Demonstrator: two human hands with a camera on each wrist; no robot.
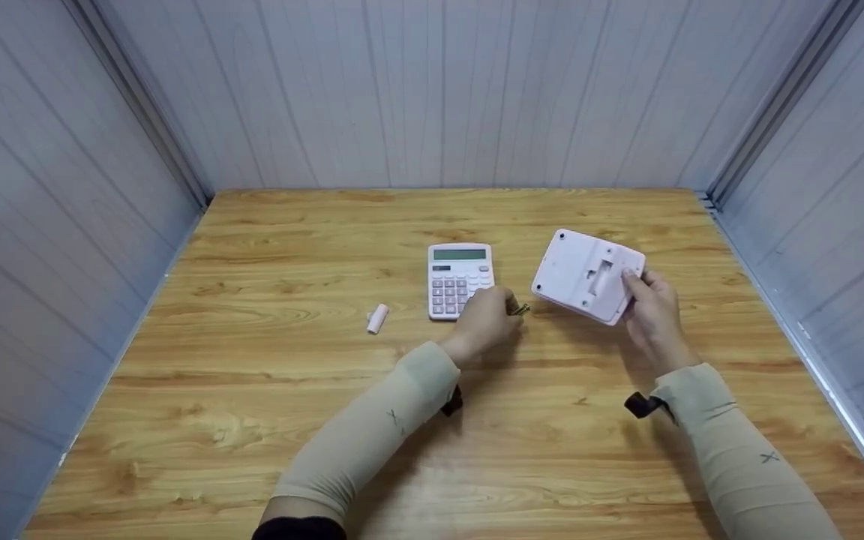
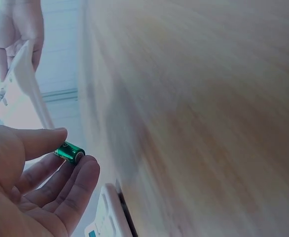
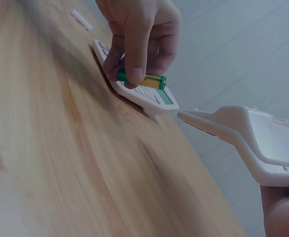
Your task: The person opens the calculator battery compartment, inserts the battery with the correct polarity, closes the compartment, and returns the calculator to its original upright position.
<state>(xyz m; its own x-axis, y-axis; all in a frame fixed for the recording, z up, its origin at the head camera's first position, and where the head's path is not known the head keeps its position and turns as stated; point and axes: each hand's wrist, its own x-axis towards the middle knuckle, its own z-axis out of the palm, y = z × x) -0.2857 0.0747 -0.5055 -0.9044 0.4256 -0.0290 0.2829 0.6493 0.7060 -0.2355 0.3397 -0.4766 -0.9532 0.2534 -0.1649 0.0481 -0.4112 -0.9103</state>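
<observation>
Calculator [image 1: 571,270] gripped up off the bench [image 1: 252,390] in the right hand [image 1: 653,319], back turned toward the head camera and tilted a bit. Thumb laid over the back near one edge, other fingers tucked behind, so basically pinching the body by its side. Battery slot [image 1: 600,277] uncovered in the middle of that back, just a narrow recess with pale plastic showing inside, though too small to make out any finer bits down in there. Dark dots at two of the corners too.

Over in the left hand [image 1: 486,322]: a green and yellow battery [image 3: 142,79], pinched between thumb and fingertips, one end poking out toward the calculator. Clearly apart from the slot, so outside the compartment right now.

Lying face up on the bench, partly hidden by the left hand: a second calculator [image 1: 456,277], pink and white, screen at the far end. Can't tell about any contact between hand and keys. Off to the left of that, well apart from both hands, a small pink piece [image 1: 377,319] flat on the wood. Beige sleeves [image 1: 372,420] on both arms, pale panelled walls [image 1: 432,90] around the bench.
</observation>
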